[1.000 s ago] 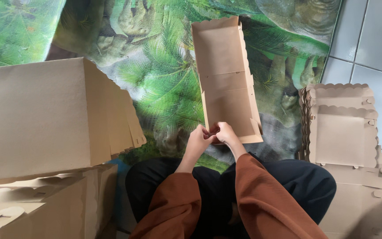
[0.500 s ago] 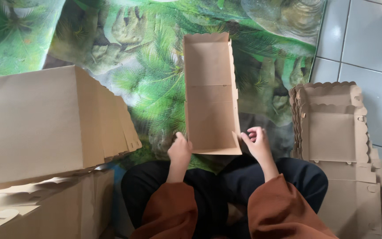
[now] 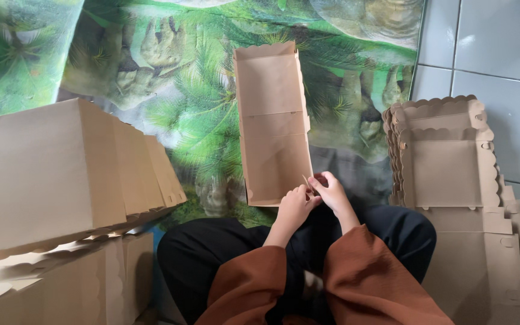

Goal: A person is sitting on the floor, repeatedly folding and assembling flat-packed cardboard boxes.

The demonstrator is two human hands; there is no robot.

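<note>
A brown cardboard box (image 3: 272, 120), half folded with its lid laid open, lies on the green leaf-print mat in front of my knees. My left hand (image 3: 294, 206) and my right hand (image 3: 331, 191) meet at the box's near right corner. Both pinch a small cardboard tab there, fingers closed on it. My rust-coloured sleeves and black trousers fill the bottom of the view.
Finished brown boxes (image 3: 61, 168) are piled at my left, with more below them. A stack of flat, scallop-edged cardboard blanks (image 3: 452, 168) lies at my right on the grey floor tiles (image 3: 501, 42). The green mat (image 3: 170, 72) spreads ahead.
Half a second ago my hands were apart, one at each near corner of the box. Now both have come together at the near right corner.
</note>
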